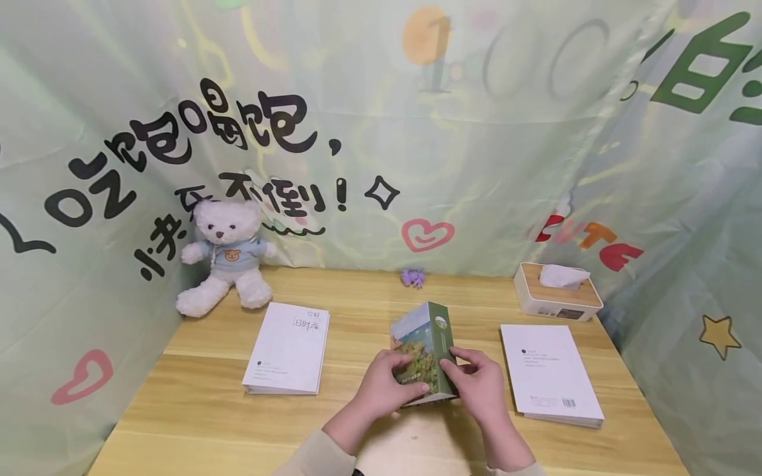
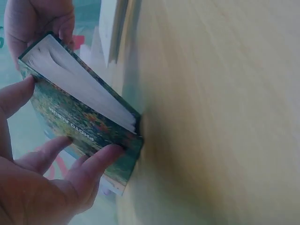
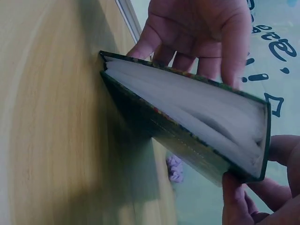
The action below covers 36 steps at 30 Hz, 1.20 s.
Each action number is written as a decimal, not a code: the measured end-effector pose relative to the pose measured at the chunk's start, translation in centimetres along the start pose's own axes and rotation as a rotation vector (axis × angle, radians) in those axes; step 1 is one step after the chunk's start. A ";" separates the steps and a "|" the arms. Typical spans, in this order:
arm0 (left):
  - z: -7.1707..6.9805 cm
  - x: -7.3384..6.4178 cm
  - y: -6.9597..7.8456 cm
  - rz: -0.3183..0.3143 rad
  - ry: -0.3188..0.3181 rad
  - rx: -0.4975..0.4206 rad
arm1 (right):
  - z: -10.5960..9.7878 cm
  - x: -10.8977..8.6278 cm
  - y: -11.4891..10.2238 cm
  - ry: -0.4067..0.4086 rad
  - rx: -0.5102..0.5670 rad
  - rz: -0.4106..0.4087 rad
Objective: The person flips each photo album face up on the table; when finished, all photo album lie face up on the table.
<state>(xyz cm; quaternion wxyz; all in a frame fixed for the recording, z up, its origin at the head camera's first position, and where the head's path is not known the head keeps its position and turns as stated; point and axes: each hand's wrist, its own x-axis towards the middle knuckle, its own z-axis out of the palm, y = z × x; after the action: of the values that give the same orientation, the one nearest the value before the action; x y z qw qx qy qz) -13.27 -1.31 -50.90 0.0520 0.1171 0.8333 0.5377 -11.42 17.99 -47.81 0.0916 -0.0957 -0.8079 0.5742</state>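
A photo album [image 1: 417,347] stands partly upright over the middle of the table, its cover showing flowers and sea and its spine green. White page edges [image 3: 187,108] show between its covers in the right wrist view. My left hand [image 1: 387,383] touches the front cover with spread, fairly straight fingers; in the left wrist view the fingertips [image 2: 112,152] rest beside the printed title. At the spine side, my right hand [image 1: 476,380] holds the album between thumb and fingers. Part of that hand is hidden behind the album in the left wrist view.
A white album-like book [image 1: 286,350] lies on the left, another white book [image 1: 553,373] on the right. At the back are a white teddy bear [image 1: 226,258], a small purple thing [image 1: 413,277] and a tissue box [image 1: 559,294]. Printed curtains [image 1: 476,165] enclose the wooden table [image 1: 196,410].
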 end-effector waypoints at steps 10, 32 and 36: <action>0.1 -0.2 0.8 -0.029 0.019 -0.139 | 0.4 -0.3 -0.6 0.018 0.043 0.035; -0.3 0.0 1.4 -0.004 0.053 -0.343 | 1.5 -0.7 -0.4 -0.088 0.321 0.000; -0.3 0.0 1.3 0.028 0.032 -0.349 | 1.6 -0.9 0.0 -0.116 0.341 -0.003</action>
<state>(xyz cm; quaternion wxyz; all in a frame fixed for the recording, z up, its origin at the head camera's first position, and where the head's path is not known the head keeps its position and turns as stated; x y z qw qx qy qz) -13.18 -1.04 -49.55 0.0505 0.1093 0.7264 0.6766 -10.98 16.26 -48.36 0.0606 -0.0444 -0.7029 0.7073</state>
